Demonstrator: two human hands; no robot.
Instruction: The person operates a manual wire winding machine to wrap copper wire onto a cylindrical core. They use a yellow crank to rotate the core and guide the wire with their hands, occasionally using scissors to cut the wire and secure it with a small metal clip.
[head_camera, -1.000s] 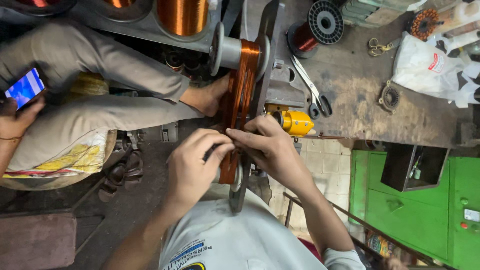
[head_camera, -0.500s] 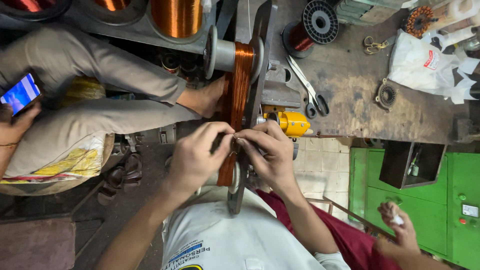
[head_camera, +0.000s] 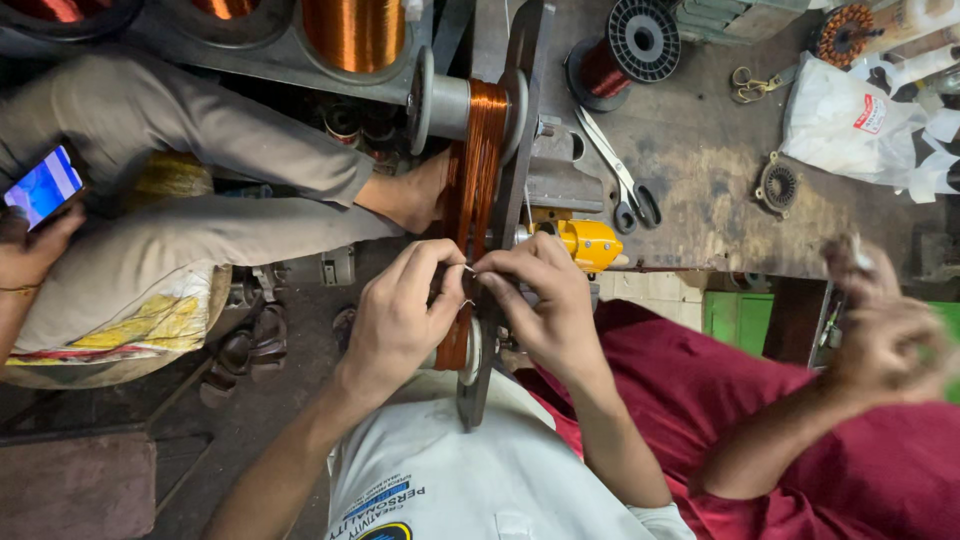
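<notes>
Copper wire coil (head_camera: 468, 200): on winding frame, lower part hidden behind left hand (head_camera: 400, 315) and right hand (head_camera: 535, 300), both pinched on it. Co-worker's blurred hand (head_camera: 880, 340), red sleeve: now nearer.

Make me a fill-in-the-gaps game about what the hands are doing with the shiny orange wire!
1. The left hand and right hand pinch at a coil of ____-coloured wire.
2. Just behind the right hand sits a ____ tool on the bench edge.
3. A pair of ____ lies on the workbench.
4. The person beside them wears a ____ shirt.

Missing words: copper; yellow; scissors; red
</notes>
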